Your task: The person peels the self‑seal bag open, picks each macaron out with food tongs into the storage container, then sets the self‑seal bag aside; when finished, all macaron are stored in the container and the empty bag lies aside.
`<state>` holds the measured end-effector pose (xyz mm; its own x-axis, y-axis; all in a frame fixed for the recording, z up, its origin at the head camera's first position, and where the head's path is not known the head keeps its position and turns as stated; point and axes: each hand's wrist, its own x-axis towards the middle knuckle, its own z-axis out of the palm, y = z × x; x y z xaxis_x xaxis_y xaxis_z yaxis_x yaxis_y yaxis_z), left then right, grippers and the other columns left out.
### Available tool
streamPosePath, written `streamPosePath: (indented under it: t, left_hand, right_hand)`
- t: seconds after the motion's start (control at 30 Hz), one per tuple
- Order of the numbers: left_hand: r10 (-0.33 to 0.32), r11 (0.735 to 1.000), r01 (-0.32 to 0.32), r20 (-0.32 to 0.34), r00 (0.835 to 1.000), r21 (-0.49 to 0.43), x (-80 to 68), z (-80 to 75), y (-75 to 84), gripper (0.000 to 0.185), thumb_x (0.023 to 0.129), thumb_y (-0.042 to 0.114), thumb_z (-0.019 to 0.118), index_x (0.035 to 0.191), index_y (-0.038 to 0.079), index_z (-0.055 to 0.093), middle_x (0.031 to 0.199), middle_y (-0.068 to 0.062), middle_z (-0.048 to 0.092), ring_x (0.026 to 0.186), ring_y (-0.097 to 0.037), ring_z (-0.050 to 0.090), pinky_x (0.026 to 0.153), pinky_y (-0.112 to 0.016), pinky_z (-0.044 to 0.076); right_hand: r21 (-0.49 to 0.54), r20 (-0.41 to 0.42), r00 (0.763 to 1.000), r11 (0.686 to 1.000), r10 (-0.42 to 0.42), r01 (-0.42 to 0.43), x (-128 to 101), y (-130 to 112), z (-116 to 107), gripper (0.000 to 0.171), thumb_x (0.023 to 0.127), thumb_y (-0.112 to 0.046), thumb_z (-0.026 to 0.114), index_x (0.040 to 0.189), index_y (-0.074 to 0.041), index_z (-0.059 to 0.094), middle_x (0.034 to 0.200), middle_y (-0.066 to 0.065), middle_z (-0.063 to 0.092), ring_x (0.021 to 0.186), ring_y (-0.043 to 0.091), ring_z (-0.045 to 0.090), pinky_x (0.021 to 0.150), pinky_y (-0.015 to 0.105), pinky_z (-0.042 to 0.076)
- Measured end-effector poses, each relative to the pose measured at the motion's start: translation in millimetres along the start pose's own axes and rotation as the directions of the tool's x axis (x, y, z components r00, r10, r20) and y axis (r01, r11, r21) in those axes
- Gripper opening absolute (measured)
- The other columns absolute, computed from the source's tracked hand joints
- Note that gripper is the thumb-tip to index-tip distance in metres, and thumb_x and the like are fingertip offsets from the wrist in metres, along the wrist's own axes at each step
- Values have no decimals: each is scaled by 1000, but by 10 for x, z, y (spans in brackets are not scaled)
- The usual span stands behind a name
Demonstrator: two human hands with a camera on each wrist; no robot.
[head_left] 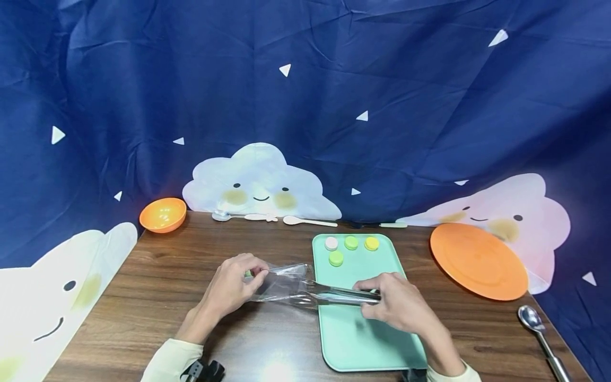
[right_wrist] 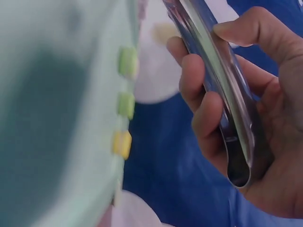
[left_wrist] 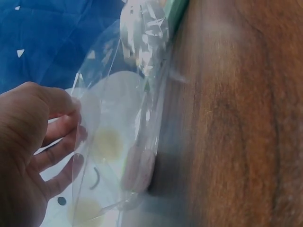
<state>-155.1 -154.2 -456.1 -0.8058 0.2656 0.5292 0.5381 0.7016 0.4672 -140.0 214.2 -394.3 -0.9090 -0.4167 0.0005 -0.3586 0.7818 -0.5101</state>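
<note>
Wooden table (head_left: 167, 281) before a blue cloud-print curtain (head_left: 334, 95). Left hand (head_left: 231, 289) pinching the mouth of a clear plastic bag (head_left: 281, 286) just left of a green tray (head_left: 358, 329) — fingers curled on the film. Right hand (head_left: 401, 305) over the tray, fingers wrapped round metal tongs (head_left: 341, 294) — tips poked into the bag. Four small round cookies (head_left: 351, 243) at the tray's far end.

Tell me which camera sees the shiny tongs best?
The head view: it shows the whole tongs, the right hand holding them, tips in the clear bag. The right wrist view shows only the handle end. In the left wrist view I cannot make them out.
</note>
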Motion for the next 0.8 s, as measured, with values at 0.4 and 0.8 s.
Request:
streamPosePath:
  t: [0.4, 0.8]
  left_hand:
    - [68, 996, -70, -33, 997, -55, 20, 22, -8, 5, 91, 10, 82, 92, 15, 80, 80, 11, 69, 73, -10, 66, 69, -30, 55]
    - [84, 996, -86, -47, 995, -35, 14, 51, -4, 5, 92, 11, 81, 91, 16, 80, 81, 11, 71, 73, -10, 67, 70, -28, 55]
  right_hand:
    - [0, -117, 991, 998, -63, 63, 254, -266, 491, 37, 74, -14, 80, 109, -27, 83, 94, -11, 78, 66, 3, 50, 53, 23, 38]
    - [-96, -154, 981, 990, -116, 102, 378, -433, 674, 45, 76, -17, 82, 121, -22, 82, 120, -4, 82, 69, 8, 54, 57, 25, 42]
